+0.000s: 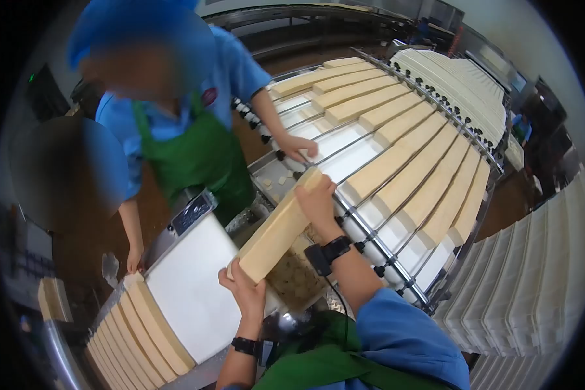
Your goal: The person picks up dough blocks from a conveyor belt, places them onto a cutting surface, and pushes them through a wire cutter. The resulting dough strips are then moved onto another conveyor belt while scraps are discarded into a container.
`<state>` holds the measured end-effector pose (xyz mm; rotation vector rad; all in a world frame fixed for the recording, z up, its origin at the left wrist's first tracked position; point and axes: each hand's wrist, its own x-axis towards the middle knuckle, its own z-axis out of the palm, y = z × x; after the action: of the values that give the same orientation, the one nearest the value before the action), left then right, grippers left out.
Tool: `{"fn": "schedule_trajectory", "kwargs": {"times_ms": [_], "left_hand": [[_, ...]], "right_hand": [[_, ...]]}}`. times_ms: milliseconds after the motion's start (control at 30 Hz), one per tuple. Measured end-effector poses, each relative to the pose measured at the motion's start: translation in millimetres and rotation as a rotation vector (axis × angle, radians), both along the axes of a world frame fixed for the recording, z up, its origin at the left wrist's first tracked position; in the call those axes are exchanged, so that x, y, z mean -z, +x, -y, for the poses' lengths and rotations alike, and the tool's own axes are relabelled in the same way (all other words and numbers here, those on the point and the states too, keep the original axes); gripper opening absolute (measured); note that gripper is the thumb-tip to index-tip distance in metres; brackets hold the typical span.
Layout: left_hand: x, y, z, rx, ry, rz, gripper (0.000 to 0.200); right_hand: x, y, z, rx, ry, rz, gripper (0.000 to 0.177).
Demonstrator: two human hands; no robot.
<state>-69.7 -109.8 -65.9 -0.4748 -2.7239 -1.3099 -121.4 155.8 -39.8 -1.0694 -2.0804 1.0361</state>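
A long pale-yellow block [276, 227], smooth and straight-edged, is held between my two hands above a bin of scraps [296, 276]. My left hand [246, 292] grips its near end, fingers wrapped round the edge. At the far end my right hand [317, 205] is closed on it from the right side. More blocks of the same kind [396, 179] lie in lanes on the white conveyor [364, 146], divided by thin metal rods. To the left, a white board [195, 279] carries a row of similar blocks [133, 331].
Opposite stands a co-worker in a green apron [188, 156], one hand [297, 147] by the conveyor edge, another hand [135, 259] near the row of blocks. A metal rail with black knobs [377, 237] borders the conveyor. Stacked white trays [526, 279] stand at right.
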Motion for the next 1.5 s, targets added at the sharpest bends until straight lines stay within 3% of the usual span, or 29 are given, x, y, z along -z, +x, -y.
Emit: {"fn": "schedule_trajectory", "kwargs": {"times_ms": [233,300,333,400,467,533,567,633,700,767,833,867,933,1033,1067,1100,1167,1233,1300,1433,1500], "left_hand": [[-31,-44,-128,0.13,0.154,-0.276,0.073],[-34,-58,-150,0.248,0.158,-0.253,0.066],[-31,-68,-160,0.28,0.18,-0.187,0.057],[-12,-96,-172,0.375,0.304,-0.047,0.056],[-12,-107,-187,0.483,0.394,0.107,0.058],[-10,-117,-208,0.52,0.316,0.07,0.057],[-6,-122,-219,0.557,0.242,0.038,0.055],[5,-123,-243,0.553,0.223,-0.079,0.053],[9,-120,-262,0.606,0.343,0.302,0.055],[1,-112,-274,0.568,0.255,0.287,0.055],[-4,-106,-278,0.519,0.266,0.228,0.054],[2,-109,-278,0.506,0.263,0.234,0.054],[24,-110,-269,0.354,0.328,-0.106,0.052],[-1,-84,-239,0.255,0.277,-0.079,0.049],[-27,-66,-225,0.226,0.269,0.152,0.047],[-26,-63,-211,0.199,0.268,0.15,0.047],[-18,-47,-174,0.275,0.131,-0.204,0.044],[-6,-29,-138,0.246,0.362,-0.051,0.037],[2,-8,-96,0.149,0.4,0.016,0.032],[28,25,-1,-0.054,0.183,-0.065,0.022],[45,45,44,-0.173,0.211,-0.043,0.02]], "right_hand": [[-23,5,-162,0.132,0.006,0.045,0.064],[-20,0,-199,0.078,-0.048,0.265,0.062],[-16,1,-215,0.077,-0.041,0.255,0.062],[-3,4,-247,-0.074,0.136,0.596,0.056],[6,8,-265,-0.013,0.201,0.574,0.051],[7,13,-276,0.051,0.236,0.601,0.047],[16,10,-281,0.048,0.234,0.599,0.047],[35,7,-286,0.304,0.461,0.544,0.05],[29,6,-267,0.291,0.498,0.525,0.052],[9,9,-226,0.047,0.454,0.274,0.052],[25,1,-189,-0.179,0.434,0.012,0.053],[23,1,-169,-0.192,0.428,0.015,0.053],[13,12,-129,-0.398,0.507,-0.139,0.042],[35,6,-120,-0.34,0.592,-0.031,0.033],[35,6,-117,-0.312,0.597,-0.069,0.03],[38,6,-116,-0.339,0.594,-0.076,0.03],[43,7,-113,-0.311,0.653,0.017,0.032],[44,6,-114,-0.327,0.657,-0.029,0.031],[47,5,-115,-0.301,0.675,-0.061,0.031],[44,9,-112,-0.33,0.604,-0.033,0.034],[47,9,-111,-0.33,0.604,-0.034,0.035]]}}
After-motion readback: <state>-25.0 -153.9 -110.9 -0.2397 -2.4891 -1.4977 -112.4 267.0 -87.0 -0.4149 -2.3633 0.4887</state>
